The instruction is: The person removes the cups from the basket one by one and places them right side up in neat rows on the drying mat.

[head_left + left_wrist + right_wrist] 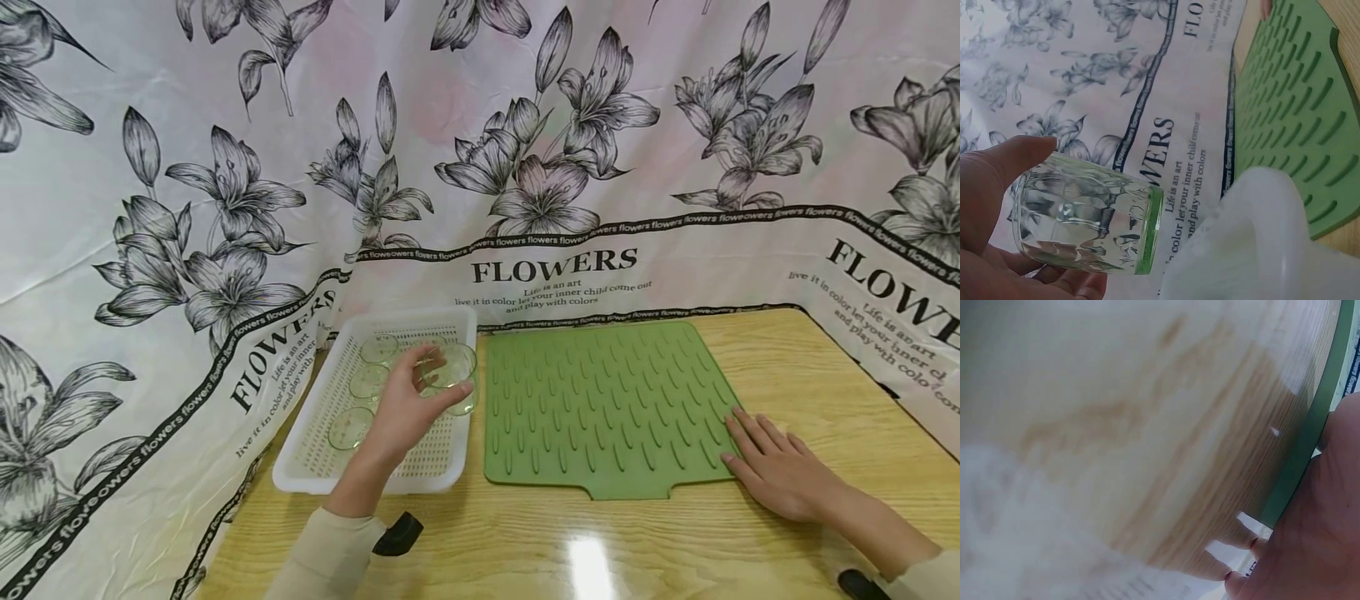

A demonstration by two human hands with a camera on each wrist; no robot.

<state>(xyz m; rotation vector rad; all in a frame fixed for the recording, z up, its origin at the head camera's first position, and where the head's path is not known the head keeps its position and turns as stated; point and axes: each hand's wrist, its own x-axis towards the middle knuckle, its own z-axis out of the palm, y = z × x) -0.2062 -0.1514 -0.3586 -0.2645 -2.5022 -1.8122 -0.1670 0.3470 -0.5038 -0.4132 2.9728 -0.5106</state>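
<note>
My left hand (pixel 401 408) grips a clear drinking glass (pixel 1082 212) between thumb and fingers, above the right side of a white plastic basket (pixel 420 483). In the left wrist view the glass's base looks green and points toward the mat side. Other clear glasses (pixel 350 428) stand inside the basket, along its left side; my hand covers part of the basket. Spread flat, my right hand (pixel 783 472) rests at the right edge of a green drying mat (pixel 600 408), its fingertips touching the rim and the table.
The mat lies on a wooden table (pixel 525 542), just right of the basket, with raised ridges across its surface. Behind and on both sides hangs a white flower-printed cloth (pixel 555 275), close to the basket's far and left sides.
</note>
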